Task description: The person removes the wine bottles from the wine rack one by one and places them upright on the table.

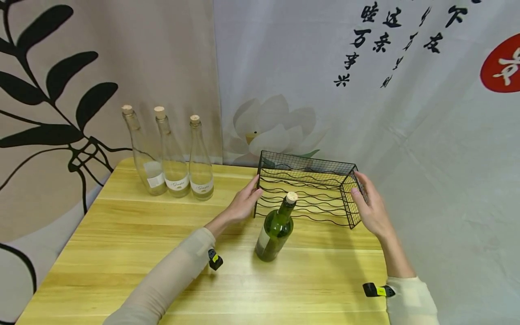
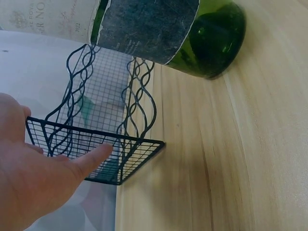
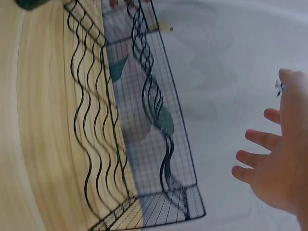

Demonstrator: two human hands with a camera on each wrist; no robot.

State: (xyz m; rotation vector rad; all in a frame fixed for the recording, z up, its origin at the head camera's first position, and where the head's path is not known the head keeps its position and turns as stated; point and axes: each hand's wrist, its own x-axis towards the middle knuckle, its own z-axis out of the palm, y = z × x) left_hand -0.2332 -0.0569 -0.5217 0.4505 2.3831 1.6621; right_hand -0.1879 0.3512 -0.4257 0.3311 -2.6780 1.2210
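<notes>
A black wire wine rack (image 1: pixel 306 183) with wavy bars lies near the table's back edge. My left hand (image 1: pixel 243 203) is at its left end; in the left wrist view the thumb (image 2: pixel 96 159) stretches straight across the mesh end panel (image 2: pixel 96 142). At the right end is my right hand (image 1: pixel 371 205), its fingers spread and extended beside the rack in the right wrist view. A corked green wine bottle (image 1: pixel 274 234) stands upright in front of the rack, between my forearms, untouched by either hand. Its pale and dark labels (image 2: pixel 144 24) show in the left wrist view.
Three corked clear glass bottles (image 1: pixel 201 167) stand in a row at the back left of the wooden table (image 1: pixel 122 239). Behind the table hangs a printed curtain (image 1: pixel 284 54) with a lotus and characters. Wrist cameras (image 1: pixel 215 259) sit on both sleeves.
</notes>
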